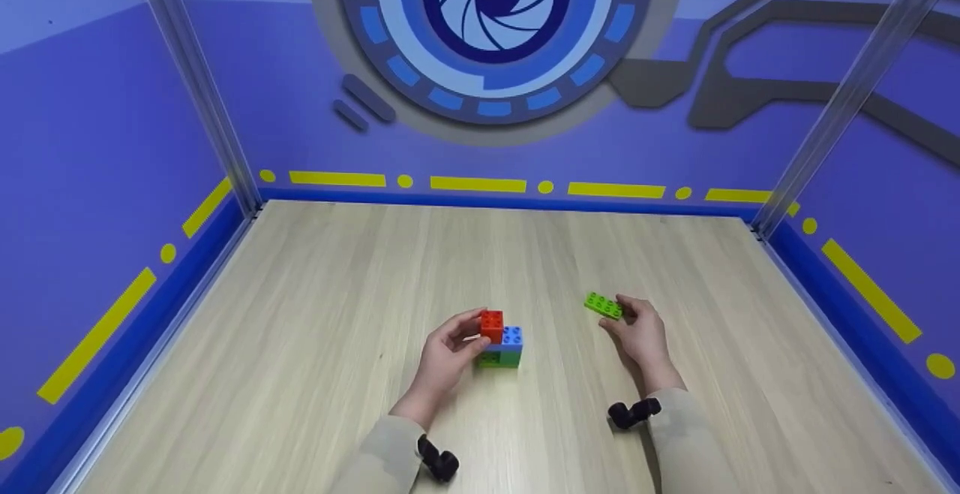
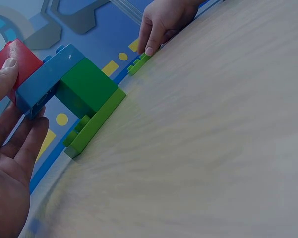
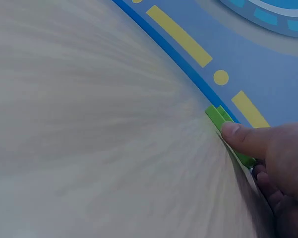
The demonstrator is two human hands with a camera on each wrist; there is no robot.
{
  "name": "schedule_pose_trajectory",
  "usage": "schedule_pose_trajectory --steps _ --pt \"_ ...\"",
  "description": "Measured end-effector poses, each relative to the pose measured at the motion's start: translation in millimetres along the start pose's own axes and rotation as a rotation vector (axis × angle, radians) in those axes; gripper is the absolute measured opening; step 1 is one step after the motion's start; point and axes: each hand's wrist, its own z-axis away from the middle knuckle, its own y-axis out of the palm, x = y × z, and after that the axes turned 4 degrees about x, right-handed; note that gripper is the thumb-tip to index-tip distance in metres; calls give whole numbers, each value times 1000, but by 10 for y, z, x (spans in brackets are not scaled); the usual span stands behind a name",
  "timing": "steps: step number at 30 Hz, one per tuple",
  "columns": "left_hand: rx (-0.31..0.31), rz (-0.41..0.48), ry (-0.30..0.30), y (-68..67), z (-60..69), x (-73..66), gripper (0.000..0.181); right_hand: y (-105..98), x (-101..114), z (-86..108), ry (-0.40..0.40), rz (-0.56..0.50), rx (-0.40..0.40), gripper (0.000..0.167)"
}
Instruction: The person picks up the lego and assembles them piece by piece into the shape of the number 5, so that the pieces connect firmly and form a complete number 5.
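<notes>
A small stack of toy building bricks stands on the table, a red brick (image 1: 492, 326) on top at its left end. Under that lies a blue brick (image 1: 512, 337), then a dark green brick (image 2: 88, 88) on a flat light green brick (image 2: 100, 122). My left hand (image 1: 444, 355) pinches the red brick between thumb and fingers; in the left wrist view its fingertips also come against the blue brick's end. To the right, my right hand (image 1: 643, 337) grips one end of a loose lime-green brick (image 1: 602, 305), studs up, thumb along its side (image 3: 218, 118).
The wooden table (image 1: 337, 276) reaches back to a printed blue wall (image 1: 480, 156). Metal posts (image 1: 196, 66) rise at its back corners. A black wrist mount (image 1: 634, 413) sits on the right sleeve, another black mount (image 1: 437, 460) on the left.
</notes>
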Motion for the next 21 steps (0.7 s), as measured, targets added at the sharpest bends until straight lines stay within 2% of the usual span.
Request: schedule_pose_trajectory --steps 7,15,21 --pt "1 -1 6 2 -2 -3 50 -4 8 5 3 56 -31 51" --pt "2 3 17 7 0 -5 50 -2 17 20 -27 76 24 46" --pt "-6 6 -3 10 4 -6 49 15 14 20 -61 81 22 41"
